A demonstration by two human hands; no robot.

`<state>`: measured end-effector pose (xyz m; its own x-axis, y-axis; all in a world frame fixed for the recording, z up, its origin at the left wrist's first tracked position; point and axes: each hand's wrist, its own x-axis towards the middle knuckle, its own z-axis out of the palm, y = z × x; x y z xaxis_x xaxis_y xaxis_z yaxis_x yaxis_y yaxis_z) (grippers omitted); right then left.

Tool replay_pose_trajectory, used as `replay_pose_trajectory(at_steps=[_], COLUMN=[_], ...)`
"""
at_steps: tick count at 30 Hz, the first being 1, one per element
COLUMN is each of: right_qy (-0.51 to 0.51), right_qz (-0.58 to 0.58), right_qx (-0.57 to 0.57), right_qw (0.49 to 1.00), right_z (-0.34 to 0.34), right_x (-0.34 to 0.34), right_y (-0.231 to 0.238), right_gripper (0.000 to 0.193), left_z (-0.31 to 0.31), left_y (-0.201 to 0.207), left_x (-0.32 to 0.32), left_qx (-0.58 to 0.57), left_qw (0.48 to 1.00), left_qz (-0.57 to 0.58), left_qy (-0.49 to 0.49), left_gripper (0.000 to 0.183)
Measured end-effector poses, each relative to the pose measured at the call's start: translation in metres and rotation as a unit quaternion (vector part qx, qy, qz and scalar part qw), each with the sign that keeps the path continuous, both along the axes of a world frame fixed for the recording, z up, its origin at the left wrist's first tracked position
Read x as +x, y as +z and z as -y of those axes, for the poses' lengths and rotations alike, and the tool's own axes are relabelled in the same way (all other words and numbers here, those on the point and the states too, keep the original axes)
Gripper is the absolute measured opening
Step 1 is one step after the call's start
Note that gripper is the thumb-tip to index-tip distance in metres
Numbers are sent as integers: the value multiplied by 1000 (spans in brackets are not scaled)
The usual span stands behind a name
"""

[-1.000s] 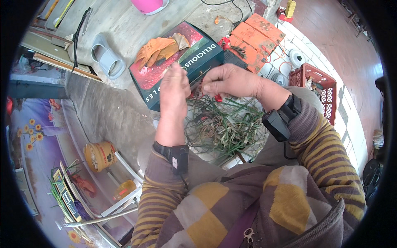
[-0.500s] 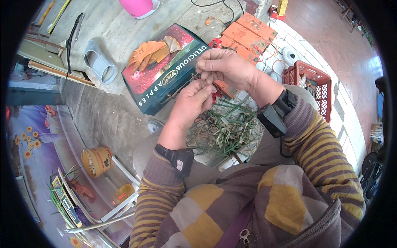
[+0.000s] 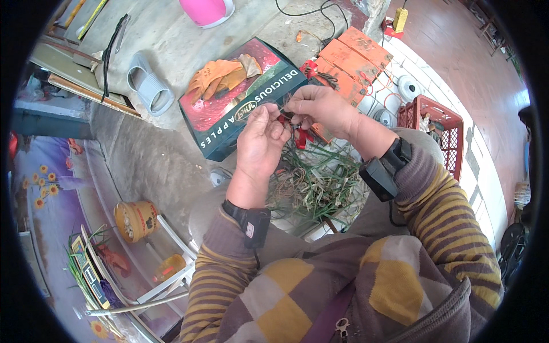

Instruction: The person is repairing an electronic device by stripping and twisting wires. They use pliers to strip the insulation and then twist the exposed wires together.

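Note:
My two hands are raised close together in front of the near edge of a printed cardboard box [image 3: 220, 140]. My left hand [image 3: 258, 143] is turned so its palm shows, fingers curled and the thumb beside the forefinger. Whatever it may hold is too small to make out. Thumb and forefinger of my right hand [image 3: 326, 111] pinch a thin dark strand, whose kind I cannot tell. Below both hands, between my knees, lies a heap of long green leaves [image 3: 323, 177] mixed with dry, withered bits. Orange gloves [image 3: 220, 80] rest on the box's lid.
Orange block-shaped units [image 3: 349, 60] with wires stand beyond my right hand. A red plastic crate [image 3: 432, 108] holds odds and ends at the right. A grey slipper [image 3: 150, 86] lies left of the box. A yellow bucket [image 3: 137, 220] stands at the lower left. A pink container [image 3: 207, 10] is at the top.
My left hand has turned its palm into view and its fingers have loosened. My right hand has moved slightly lower and right. The whole view has shifted a little.

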<state>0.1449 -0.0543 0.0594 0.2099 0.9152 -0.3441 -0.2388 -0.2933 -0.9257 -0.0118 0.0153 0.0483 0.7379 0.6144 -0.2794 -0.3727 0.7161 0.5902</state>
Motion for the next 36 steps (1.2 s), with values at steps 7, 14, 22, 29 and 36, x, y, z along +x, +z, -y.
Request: replay_pose_trajectory(at_steps=[7, 14, 22, 29, 36], right_qy=[56, 47, 233, 95, 45], right_qz=[77, -56, -100, 248, 406], right_qx=[17, 1, 17, 89, 327], right_qw=[995, 997, 967, 960, 852], right_z=[5, 3, 11, 12, 12], right_x=[-17, -22, -33, -18, -12], right_y=[-7, -17, -16, -4, 7], right_gripper=[14, 17, 24, 14, 7], left_z=[1, -2, -20, -35, -8], left_y=[-3, 4, 5, 23, 19], left_x=[3, 1, -9, -24, -11], left_qx=[-57, -94, -68, 96, 331], left_qw=[998, 993, 993, 982, 879], left_qz=[17, 60, 94, -161, -280], left_qy=[34, 28, 23, 20, -197], left_gripper=[18, 20, 21, 20, 24])
